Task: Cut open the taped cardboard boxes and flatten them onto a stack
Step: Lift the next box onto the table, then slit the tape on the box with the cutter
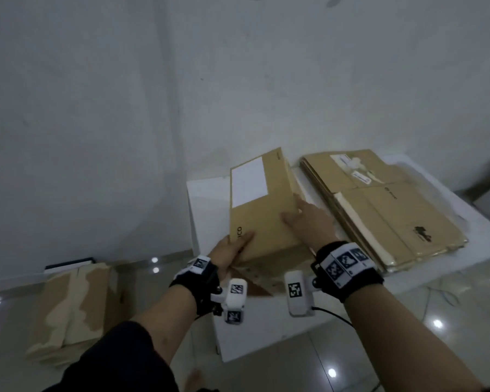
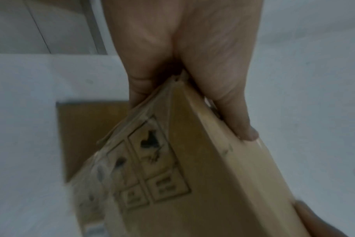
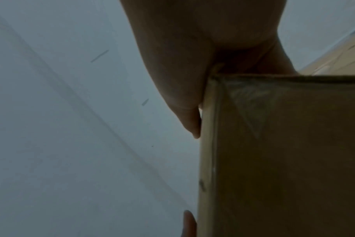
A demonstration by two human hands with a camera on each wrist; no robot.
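A brown cardboard box with a white label rests tilted on the white table. My left hand grips its near left corner, thumb on top and fingers underneath. In the left wrist view the thumb presses the box along its edge. My right hand holds the near right edge, thumb on the top face and fingers down the side. The right wrist view shows that thumb against the box. To the right lies a stack of flattened boxes.
Another box, patched with torn tape, stands on the tiled floor at the left. A bottom flap of the held box sticks out toward me on the table. A white wall runs close behind the table.
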